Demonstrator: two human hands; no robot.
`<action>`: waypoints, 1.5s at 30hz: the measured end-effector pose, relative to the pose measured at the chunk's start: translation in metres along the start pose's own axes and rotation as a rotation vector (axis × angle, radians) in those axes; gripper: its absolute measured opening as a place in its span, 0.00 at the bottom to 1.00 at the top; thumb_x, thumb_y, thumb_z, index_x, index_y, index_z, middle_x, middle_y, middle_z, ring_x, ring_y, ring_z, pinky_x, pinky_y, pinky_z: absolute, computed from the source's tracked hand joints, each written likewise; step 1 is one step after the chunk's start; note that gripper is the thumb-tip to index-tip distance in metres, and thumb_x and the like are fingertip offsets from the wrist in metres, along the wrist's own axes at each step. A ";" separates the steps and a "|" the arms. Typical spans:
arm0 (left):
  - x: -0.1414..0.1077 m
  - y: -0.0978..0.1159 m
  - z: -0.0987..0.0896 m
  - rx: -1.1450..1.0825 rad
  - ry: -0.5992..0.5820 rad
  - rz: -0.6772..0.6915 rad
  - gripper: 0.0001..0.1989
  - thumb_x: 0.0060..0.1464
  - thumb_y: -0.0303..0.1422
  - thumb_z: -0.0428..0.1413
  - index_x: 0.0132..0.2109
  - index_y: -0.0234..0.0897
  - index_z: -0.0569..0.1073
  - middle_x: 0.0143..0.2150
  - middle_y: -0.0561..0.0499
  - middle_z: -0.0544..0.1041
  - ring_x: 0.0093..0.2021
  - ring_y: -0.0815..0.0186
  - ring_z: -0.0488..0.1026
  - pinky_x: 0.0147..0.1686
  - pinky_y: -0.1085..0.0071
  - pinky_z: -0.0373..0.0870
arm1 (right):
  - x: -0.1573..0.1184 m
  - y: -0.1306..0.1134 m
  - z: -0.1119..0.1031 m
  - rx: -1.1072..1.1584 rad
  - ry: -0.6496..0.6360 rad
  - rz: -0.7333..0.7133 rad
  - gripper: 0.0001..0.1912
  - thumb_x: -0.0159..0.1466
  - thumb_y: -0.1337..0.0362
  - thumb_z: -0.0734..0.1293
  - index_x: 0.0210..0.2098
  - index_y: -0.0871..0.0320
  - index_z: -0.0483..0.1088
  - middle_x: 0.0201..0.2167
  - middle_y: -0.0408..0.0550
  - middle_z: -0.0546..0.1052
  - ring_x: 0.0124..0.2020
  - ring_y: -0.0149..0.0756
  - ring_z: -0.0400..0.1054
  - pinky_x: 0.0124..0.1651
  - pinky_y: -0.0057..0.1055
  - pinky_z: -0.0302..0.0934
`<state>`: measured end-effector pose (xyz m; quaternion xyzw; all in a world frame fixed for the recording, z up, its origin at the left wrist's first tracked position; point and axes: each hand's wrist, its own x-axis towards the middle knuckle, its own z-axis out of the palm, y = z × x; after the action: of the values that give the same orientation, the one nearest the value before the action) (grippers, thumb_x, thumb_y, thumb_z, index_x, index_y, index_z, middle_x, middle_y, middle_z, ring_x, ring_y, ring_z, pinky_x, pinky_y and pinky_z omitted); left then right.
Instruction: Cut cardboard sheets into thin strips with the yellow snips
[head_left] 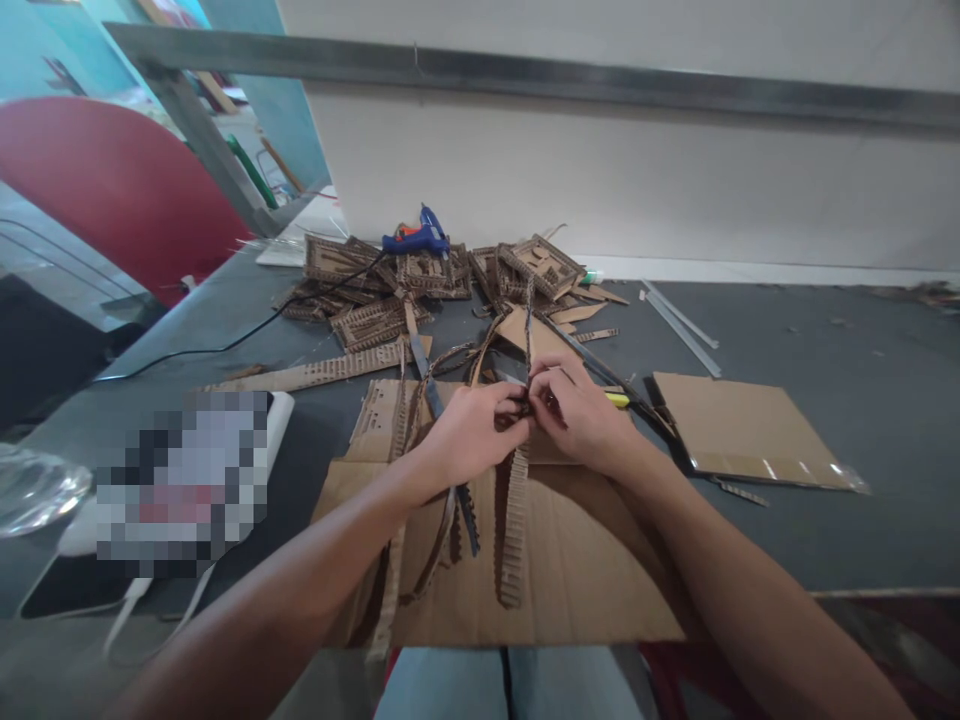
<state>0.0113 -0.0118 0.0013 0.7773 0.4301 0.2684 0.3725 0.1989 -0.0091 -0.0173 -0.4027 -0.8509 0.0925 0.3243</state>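
My left hand (480,428) and my right hand (576,412) meet over the middle of the work area, fingertips pinched close together. Between them is a narrow corrugated cardboard strip (514,530), running up past my fingers and hanging down below them. My fingers cover the part they grip. Under my hands lies a large brown cardboard sheet (592,570). More loose cardboard strips (397,530) curl beside and beneath my left hand. A yellow-ended tool (617,399) shows just right of my right hand, mostly hidden.
Small cardboard frames (375,322) are heaped at the back, a blue glue gun (424,238) on top, its black cord trailing left. At right lie a flat cardboard piece (750,425) and thin pale strips (681,328). A blurred-out device with a white cable (133,597) sits left.
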 end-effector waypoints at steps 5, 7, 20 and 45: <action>0.001 -0.004 0.000 -0.077 -0.024 -0.037 0.09 0.55 0.31 0.55 0.43 0.35 0.75 0.32 0.53 0.82 0.33 0.65 0.78 0.32 0.75 0.69 | 0.002 0.001 -0.001 0.060 0.047 -0.023 0.05 0.68 0.70 0.60 0.36 0.55 0.63 0.45 0.55 0.69 0.40 0.39 0.69 0.41 0.38 0.68; 0.002 -0.005 0.000 -0.113 -0.031 -0.046 0.10 0.55 0.31 0.55 0.44 0.35 0.75 0.31 0.53 0.81 0.34 0.65 0.78 0.34 0.74 0.71 | 0.002 0.001 -0.002 0.072 0.085 -0.037 0.04 0.67 0.70 0.61 0.37 0.55 0.65 0.43 0.54 0.70 0.44 0.40 0.69 0.44 0.39 0.69; 0.001 0.001 -0.002 -0.090 0.012 -0.066 0.13 0.56 0.33 0.56 0.47 0.35 0.76 0.34 0.53 0.84 0.36 0.64 0.80 0.36 0.73 0.71 | 0.001 0.001 -0.002 0.095 0.214 -0.025 0.02 0.66 0.67 0.68 0.38 0.55 0.74 0.39 0.49 0.80 0.39 0.37 0.76 0.44 0.35 0.71; 0.001 0.003 -0.002 0.016 0.043 -0.034 0.11 0.55 0.33 0.56 0.45 0.36 0.77 0.30 0.54 0.82 0.31 0.65 0.78 0.34 0.74 0.71 | -0.001 -0.001 0.000 0.075 0.217 -0.037 0.07 0.67 0.68 0.64 0.41 0.55 0.74 0.40 0.50 0.79 0.38 0.36 0.75 0.41 0.32 0.70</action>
<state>0.0123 -0.0115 0.0051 0.7670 0.4530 0.2752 0.3616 0.1987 -0.0109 -0.0171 -0.3821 -0.8141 0.0738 0.4310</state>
